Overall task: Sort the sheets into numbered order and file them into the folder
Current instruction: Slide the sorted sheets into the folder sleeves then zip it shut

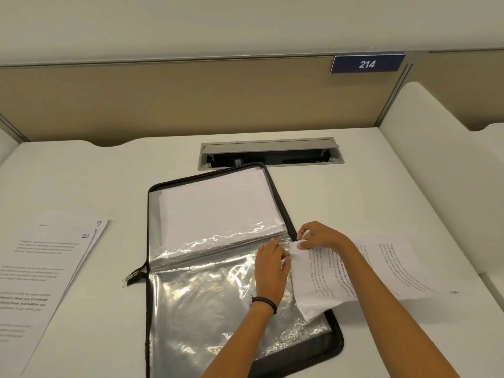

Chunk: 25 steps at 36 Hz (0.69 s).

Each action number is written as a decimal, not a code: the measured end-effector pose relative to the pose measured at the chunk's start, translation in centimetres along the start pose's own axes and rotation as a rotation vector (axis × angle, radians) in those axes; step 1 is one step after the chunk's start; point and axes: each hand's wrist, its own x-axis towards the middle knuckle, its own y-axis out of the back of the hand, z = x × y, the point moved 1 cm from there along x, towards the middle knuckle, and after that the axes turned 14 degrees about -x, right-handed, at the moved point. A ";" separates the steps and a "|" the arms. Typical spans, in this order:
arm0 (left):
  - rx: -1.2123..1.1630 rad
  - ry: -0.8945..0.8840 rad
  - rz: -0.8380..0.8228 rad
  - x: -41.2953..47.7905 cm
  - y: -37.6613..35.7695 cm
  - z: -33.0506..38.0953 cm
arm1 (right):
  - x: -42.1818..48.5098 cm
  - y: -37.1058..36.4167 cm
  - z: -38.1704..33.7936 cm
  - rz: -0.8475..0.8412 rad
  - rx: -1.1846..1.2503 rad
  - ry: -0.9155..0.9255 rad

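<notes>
A black zip folder (337, 347) lies open in the middle of the desk, with clear plastic sleeves (201, 304) inside. Its far half holds filed white sheets (215, 211). My left hand (270, 268) lies on the near sleeve at its right edge, fingers on the plastic by the opening. My right hand (319, 237) pinches the top corner of a printed sheet (321, 282) that hangs over the folder's right edge, partly at the sleeve's mouth. Two sheets marked 9 (98, 223) and 10 (49, 274) lie stacked at the left.
Another printed sheet (401, 266) lies on the desk right of the folder, partly under my right forearm. An open cable tray (270, 155) sits in the desk just behind the folder. A beige partition with a sign reading 214 (366, 64) closes the back.
</notes>
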 end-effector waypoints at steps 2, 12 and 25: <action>-0.023 0.028 0.029 0.2 0.2 0.1 | 0.1 -0.2 0.0 0.022 0.015 0.004; -0.052 0.028 0.059 0.8 1.3 1.3 | 0.4 -1.2 -1.6 0.043 0.018 0.139; 0.030 -0.073 -0.132 -0.8 1.6 -0.7 | -0.2 -1.0 -0.3 0.420 0.152 0.218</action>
